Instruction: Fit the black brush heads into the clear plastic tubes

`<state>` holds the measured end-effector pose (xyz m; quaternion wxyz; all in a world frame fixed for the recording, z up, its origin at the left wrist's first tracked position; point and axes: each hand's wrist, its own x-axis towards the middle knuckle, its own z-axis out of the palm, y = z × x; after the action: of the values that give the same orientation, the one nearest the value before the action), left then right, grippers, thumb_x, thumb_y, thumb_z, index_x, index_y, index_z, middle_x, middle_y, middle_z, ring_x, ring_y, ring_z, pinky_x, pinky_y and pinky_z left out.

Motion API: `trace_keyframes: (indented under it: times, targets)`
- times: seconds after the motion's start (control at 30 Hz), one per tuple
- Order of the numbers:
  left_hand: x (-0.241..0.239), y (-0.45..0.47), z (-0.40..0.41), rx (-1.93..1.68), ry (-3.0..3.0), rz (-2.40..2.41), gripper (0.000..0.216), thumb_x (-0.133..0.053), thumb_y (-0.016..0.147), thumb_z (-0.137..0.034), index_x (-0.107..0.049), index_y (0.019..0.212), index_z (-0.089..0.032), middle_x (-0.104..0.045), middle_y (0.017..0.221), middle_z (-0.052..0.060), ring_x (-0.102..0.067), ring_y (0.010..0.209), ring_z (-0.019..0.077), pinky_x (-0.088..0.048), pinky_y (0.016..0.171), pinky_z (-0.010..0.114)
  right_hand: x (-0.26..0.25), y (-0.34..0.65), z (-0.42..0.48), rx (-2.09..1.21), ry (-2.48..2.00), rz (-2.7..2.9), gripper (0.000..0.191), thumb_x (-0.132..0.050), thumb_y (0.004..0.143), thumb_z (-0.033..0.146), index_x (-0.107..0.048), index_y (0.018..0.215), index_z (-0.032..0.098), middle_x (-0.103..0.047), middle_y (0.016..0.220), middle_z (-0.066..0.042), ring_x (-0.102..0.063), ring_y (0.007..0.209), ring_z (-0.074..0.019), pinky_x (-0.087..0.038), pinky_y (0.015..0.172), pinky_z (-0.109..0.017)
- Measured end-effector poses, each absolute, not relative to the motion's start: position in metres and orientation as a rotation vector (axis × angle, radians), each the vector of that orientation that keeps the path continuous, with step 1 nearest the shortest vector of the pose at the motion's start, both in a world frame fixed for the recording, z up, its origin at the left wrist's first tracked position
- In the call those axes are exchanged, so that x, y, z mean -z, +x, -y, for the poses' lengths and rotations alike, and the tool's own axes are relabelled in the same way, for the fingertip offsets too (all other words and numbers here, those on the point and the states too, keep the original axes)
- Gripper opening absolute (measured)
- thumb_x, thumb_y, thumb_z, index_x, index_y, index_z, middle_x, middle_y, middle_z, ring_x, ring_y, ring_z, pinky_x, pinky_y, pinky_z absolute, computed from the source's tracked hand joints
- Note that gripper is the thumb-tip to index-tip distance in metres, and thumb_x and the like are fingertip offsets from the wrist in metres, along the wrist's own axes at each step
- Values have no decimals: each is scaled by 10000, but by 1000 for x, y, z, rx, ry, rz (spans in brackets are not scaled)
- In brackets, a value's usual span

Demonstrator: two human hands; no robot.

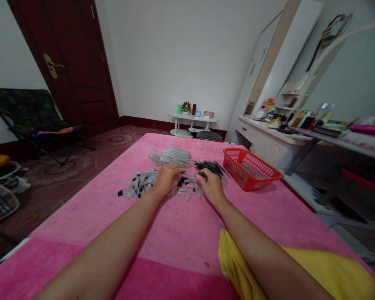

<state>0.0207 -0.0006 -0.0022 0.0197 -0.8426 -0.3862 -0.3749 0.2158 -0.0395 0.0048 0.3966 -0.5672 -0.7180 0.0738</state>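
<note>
Over the middle of the pink-covered table, my left hand and my right hand face each other with fingers pinched. Between them runs a thin clear pen barrel, one end in each hand. Left of and beneath my left hand lies a heap of clear pen caps, some with black parts. Loose small clear pieces are scattered below the barrel. Behind my left hand is a pile of clear pen barrels. Black pen refills lie in a bundle just behind my right hand.
A red plastic basket stands to the right with some thin pieces inside. Yellow cloth lies under my right forearm. Beyond the table are a low white stand, a cluttered dressing table and a folding chair.
</note>
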Motion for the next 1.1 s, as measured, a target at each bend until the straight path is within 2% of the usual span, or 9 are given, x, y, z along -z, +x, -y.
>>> trace_keyframes:
  times: [0.1,0.23,0.4,0.5,0.6,0.73,0.83,1.03,1.1]
  targets:
    - [2,21,1,1156,-2619,1184,303,-524,746,-81,-701,961,-201,-698,904,70,-616,883,208,-450,802,319,-4,216,39,-191,-1452,1835,351,-391,896,388,-608,708,186,-603,608,-4,-540,598,-132,-324,560,-209]
    - [3,21,0,1168,-2615,1181,299,-528,741,-83,-702,955,-199,-698,910,70,-615,883,212,-449,793,321,-3,216,38,-171,-1440,1830,259,-475,854,404,-624,815,196,-629,674,4,-548,624,-130,-328,571,-205]
    - [4,21,-1,1181,-2629,1160,284,-541,744,-93,-702,952,-199,-701,921,69,-615,888,211,-446,797,321,-4,216,40,-196,-1457,1831,387,-368,905,429,-617,732,189,-614,614,-6,-547,599,-135,-323,557,-212]
    - [5,21,-1,1169,-2605,1175,292,-532,746,-86,-699,956,-201,-701,921,65,-613,880,214,-443,785,327,-6,215,40,-187,-1410,1806,292,-457,866,430,-638,870,201,-662,742,-9,-570,660,-137,-337,583,-213]
    - [5,21,-1,1150,-2606,1167,307,-529,746,-84,-696,973,-205,-700,923,63,-614,877,215,-445,782,329,-6,213,40,-174,-1416,1827,238,-516,829,396,-646,817,196,-657,727,-5,-561,645,-134,-328,574,-214]
    - [5,21,-1,1132,-2630,1138,310,-524,745,-76,-697,967,-205,-700,912,64,-620,873,207,-458,785,321,-4,213,40,-192,-1478,1850,415,-408,888,430,-613,632,177,-600,582,-12,-539,579,-135,-291,538,-225]
    - [6,21,-2,1147,-2597,1164,325,-516,735,-57,-698,962,-203,-702,919,63,-625,881,208,-468,796,322,-3,214,40,-245,-1510,1845,509,-320,921,467,-623,631,178,-594,565,-21,-545,577,-142,-287,532,-228]
    - [9,16,-7,1484,-2374,1356,264,-507,797,-130,-691,976,-195,-712,944,59,-641,901,198,-492,819,313,-4,208,42,-54,-1466,2036,140,-621,787,333,-663,820,204,-671,816,-27,-572,775,-166,-347,635,-238]
    - [10,16,-9,1599,-2341,1376,256,-512,798,-137,-692,971,-191,-714,943,59,-648,897,191,-497,820,306,-5,205,43,15,-1414,2150,161,-683,736,268,-664,888,217,-676,892,-31,-562,867,-183,-363,699,-253]
